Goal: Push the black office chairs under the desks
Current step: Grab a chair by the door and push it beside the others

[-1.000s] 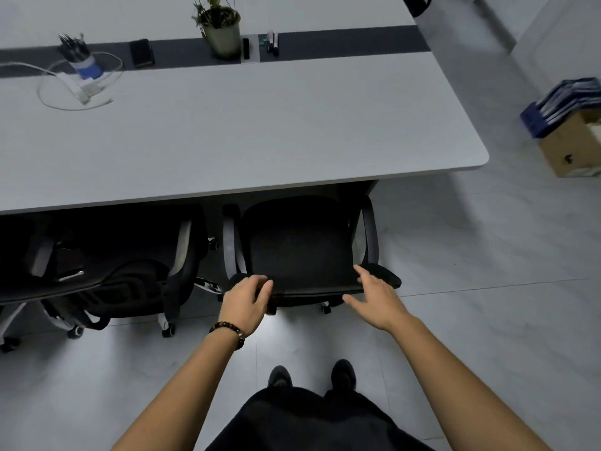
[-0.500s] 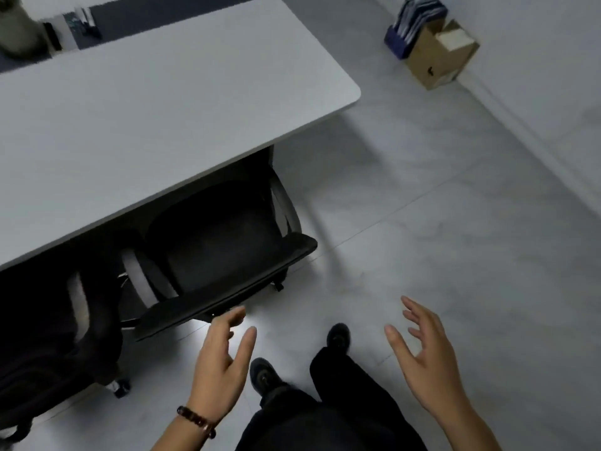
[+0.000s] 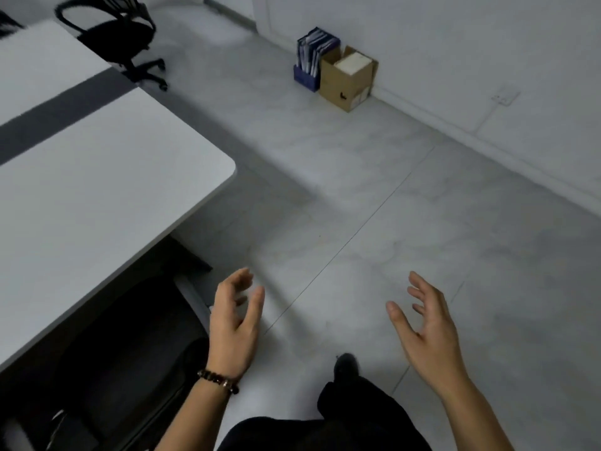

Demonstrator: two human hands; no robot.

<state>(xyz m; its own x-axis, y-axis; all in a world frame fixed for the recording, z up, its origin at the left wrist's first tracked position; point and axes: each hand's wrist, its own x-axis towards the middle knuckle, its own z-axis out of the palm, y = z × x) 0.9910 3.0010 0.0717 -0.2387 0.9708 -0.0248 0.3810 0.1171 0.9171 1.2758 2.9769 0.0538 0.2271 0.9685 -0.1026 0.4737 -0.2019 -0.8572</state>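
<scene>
A black office chair [image 3: 130, 346] sits tucked under the white desk [image 3: 97, 196] at the lower left, mostly in shadow. My left hand [image 3: 235, 323], with a bead bracelet at the wrist, hovers just right of that chair, fingers apart, touching nothing. My right hand [image 3: 429, 330] is held out over the bare floor, open and empty. A second black office chair [image 3: 120, 37] stands out on the floor at the far end of the desk, at the top left, its seat clear of the desktop.
A dark grey strip [image 3: 61, 115] runs across the desk. Against the wall stand a cardboard box [image 3: 348, 78] and a blue file holder [image 3: 312, 58] with papers. The pale tiled floor [image 3: 374, 206] stretches to the right. My foot [image 3: 346, 366] is below.
Both hands have left the near chair, which stays under the desk. My view has swung right, bringing the far chair and the wall into sight.
</scene>
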